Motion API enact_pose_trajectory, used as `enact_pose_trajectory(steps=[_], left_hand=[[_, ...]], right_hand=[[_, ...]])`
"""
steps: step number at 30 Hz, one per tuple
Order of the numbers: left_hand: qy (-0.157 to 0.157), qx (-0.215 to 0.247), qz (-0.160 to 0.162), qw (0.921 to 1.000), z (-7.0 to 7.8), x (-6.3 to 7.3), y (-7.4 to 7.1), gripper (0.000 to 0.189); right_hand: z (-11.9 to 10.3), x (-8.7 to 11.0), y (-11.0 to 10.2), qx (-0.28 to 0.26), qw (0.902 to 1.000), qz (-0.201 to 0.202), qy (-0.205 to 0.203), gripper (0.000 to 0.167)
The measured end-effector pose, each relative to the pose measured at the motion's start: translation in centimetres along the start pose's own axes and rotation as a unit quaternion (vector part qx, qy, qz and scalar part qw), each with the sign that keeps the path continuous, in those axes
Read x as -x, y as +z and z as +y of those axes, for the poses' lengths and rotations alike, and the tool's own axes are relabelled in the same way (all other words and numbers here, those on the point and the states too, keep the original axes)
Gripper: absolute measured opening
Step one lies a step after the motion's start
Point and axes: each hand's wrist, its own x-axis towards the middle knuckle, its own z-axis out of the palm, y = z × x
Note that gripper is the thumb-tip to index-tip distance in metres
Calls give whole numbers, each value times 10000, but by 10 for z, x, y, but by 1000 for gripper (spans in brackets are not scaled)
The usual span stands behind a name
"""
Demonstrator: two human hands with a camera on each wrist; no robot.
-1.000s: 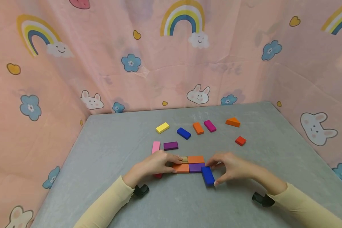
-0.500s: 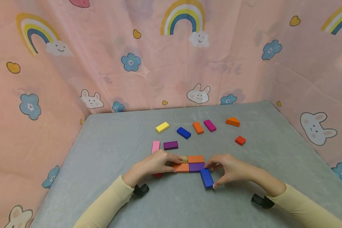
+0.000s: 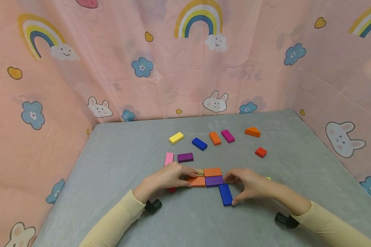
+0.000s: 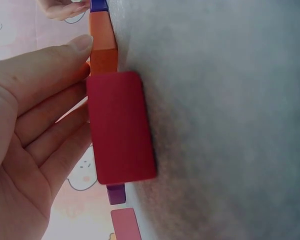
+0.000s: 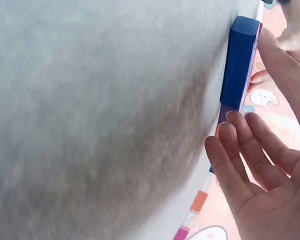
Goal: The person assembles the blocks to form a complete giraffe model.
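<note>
Two rows of flat blocks lie together in front of me. An orange block [image 3: 212, 172] and a natural wood block [image 3: 200, 172] form the far row; another orange block [image 3: 197, 182] and a purple block [image 3: 214, 181] form the near one. My left hand [image 3: 173, 176] grips the left end, thumb against the near orange block, fingers over the wood block. Under that hand a red block [image 4: 121, 127] is partly hidden. A blue block [image 3: 225, 195] slants toward me from the purple block's right corner. My right hand [image 3: 247, 184] holds it, thumb at the near end, fingers at the far end.
Farther back on the grey table [image 3: 126, 147] lie a pink block [image 3: 169, 158], a dark purple block [image 3: 185, 157], a yellow block [image 3: 176, 138] and several others. An orange triangular block [image 3: 253, 132] and a small red block [image 3: 261, 152] are at the right. Patterned pink cloth surrounds the table.
The blue block has come slightly toward me, its far end now at the purple block's near right corner. My right hand moved with it; a yellow-green edge shows behind that wrist. My left hand stayed.
</note>
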Motion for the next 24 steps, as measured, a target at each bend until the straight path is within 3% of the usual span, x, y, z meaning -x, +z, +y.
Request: enact_pose_trajectory(steps=[8, 24], left_hand=[[-27, -5, -21, 10000, -2, 0, 2, 34], [3, 30, -18, 10000, -1, 0, -1, 34]], right_hand=[[2, 4, -3, 229, 9997, -72, -104, 48], [-2, 4, -9, 176, 9993, -327, -21, 46]])
